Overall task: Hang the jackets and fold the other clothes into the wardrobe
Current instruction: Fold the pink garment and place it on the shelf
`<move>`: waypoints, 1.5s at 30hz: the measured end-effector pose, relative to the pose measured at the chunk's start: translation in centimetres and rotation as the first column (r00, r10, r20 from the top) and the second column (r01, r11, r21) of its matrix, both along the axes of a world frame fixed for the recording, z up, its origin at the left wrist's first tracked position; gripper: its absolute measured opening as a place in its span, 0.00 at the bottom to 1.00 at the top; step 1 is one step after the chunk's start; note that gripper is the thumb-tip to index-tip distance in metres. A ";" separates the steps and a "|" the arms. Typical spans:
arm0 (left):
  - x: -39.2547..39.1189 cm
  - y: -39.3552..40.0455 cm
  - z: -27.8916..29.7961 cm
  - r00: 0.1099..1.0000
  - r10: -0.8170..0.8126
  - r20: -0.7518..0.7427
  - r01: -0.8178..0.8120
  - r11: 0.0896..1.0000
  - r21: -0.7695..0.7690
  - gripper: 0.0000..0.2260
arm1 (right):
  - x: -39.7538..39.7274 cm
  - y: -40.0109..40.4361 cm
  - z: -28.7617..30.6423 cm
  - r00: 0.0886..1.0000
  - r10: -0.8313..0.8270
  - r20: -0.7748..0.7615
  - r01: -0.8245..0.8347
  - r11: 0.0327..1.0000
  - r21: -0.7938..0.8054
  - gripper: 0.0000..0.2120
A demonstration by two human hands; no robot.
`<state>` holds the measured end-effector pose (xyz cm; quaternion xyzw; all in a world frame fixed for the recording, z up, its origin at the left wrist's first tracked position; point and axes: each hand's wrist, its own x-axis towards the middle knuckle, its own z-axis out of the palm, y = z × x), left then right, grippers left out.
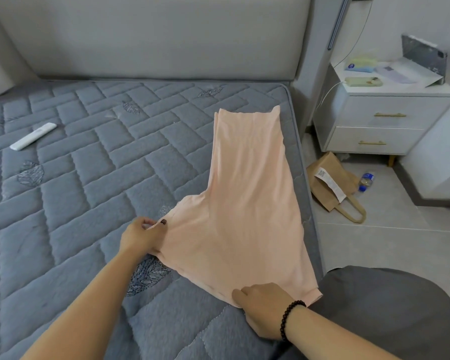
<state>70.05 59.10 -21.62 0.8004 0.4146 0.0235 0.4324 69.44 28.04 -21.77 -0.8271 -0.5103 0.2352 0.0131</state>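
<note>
Grey mattress (89,165), white nightstand (385,120) (tiled floor (390,245))

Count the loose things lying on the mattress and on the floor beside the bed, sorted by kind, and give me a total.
Peach-pink thin fabric garment, on the mattress: 1
White slim plastic remote control, on the mattress: 1
Brown paper bag with a white label, on the floor: 1
Clear plastic bottle with a blue cap, on the floor: 1
Total: 4
</note>
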 end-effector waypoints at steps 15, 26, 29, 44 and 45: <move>-2.3 -0.2 -1.8 0.987 -0.151 -0.048 0.158 0.951 0.267 0.12 | -0.7 -0.5 -0.2 0.998 -0.044 -0.037 0.046 0.998 0.052 0.11; -3.5 -0.9 -1.8 0.976 0.200 -0.085 -0.184 0.969 0.162 0.17 | -0.3 -2.1 1.2 0.913 -0.325 -0.246 0.326 0.945 -0.039 0.23; -3.8 -4.0 -1.9 0.945 0.328 -0.016 -0.328 0.945 0.003 0.24 | 0.6 -2.9 1.8 0.791 -0.610 -0.049 0.608 0.776 0.165 0.16; -6.8 -16.2 -3.1 0.944 0.315 0.100 -0.256 0.888 -0.381 0.12 | 2.3 -8.9 -0.2 0.064 -0.931 -0.359 0.965 0.150 -0.216 0.08; -7.1 -16.0 -3.3 0.947 0.307 0.097 -0.253 0.897 -0.363 0.11 | 2.1 -9.1 -0.2 0.026 -0.929 -0.369 0.964 0.121 -0.236 0.08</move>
